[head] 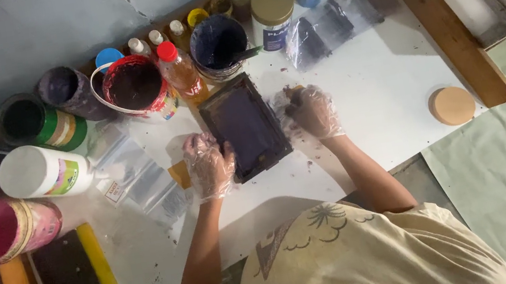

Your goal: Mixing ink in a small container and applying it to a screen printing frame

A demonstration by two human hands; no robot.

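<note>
Centrally, a small dark rectangular frame with a purple-stained mesh face (245,126) lies on the white, ink-flecked bench (381,84), tilted a little off square. Both hands wear thin, crinkled clear plastic gloves: the left hand (208,164) is closed around the frame's edge at about eight o'clock, while the right hand (311,111) presses against the opposite edge at about three o'clock, fingers curled; whether it holds something small there I cannot tell. At twelve o'clock from the frame stands a round tub of dark blue-purple ink (218,44) with a stick poking over its rim, and at eleven o'clock a red-rimmed bucket of dark red ink (133,85) with a slim clear bottle of orange liquid, red-capped (180,71), between them. A glossy clear plastic bag (134,177) lies flat at nine o'clock, just beside a white cylindrical bottle on its side (43,172). Farther out at eight o'clock sits a pink-smeared pot (4,227). At three o'clock, well apart, rests a flat round tan lid (452,105).
</note>
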